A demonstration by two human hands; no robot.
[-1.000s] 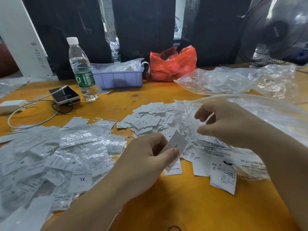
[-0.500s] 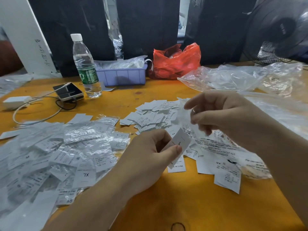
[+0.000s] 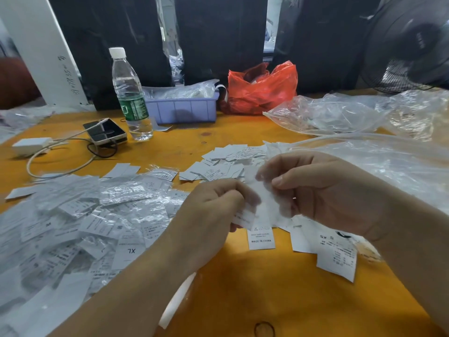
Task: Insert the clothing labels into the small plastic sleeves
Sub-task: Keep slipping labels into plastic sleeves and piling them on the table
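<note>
**Label and sleeve meet above the orange table**

Closest to us, our two forearms come in low over the orange table (image 3: 279, 288), and near its front edge a dark ring mark (image 3: 264, 330) sits on the wood. Just up from there, our left hand (image 3: 213, 210) has its fingers curled round a small white label (image 3: 244, 216), pinching it by the upper end so the lower part sticks out below the knuckles. Right beside it, our right hand (image 3: 323, 190) pinches a thin clear plastic sleeve (image 3: 267, 198) between thumb and fingers; the sleeve is blurred, and we cannot tell whether the label has entered it. The two hands are close together, the sleeve bridging the gap.

Under the hands lie loose labels, one reading MADE IN CHINA (image 3: 261, 238), another marked S (image 3: 336, 254). Off to the left spreads a big heap of sleeved labels (image 3: 80, 222), one showing XL. A little farther, a pile of bare labels (image 3: 223, 164) sits mid-table, with large clear plastic bags (image 3: 364, 152) crumpled to the right.

Farther back we have a phone (image 3: 107, 132) with a white cable, a white charger (image 3: 31, 145), a water bottle (image 3: 130, 96), a lilac tray (image 3: 182, 109), a red plastic bag (image 3: 262, 91), and a black fan (image 3: 413, 45) at the far right.
</note>
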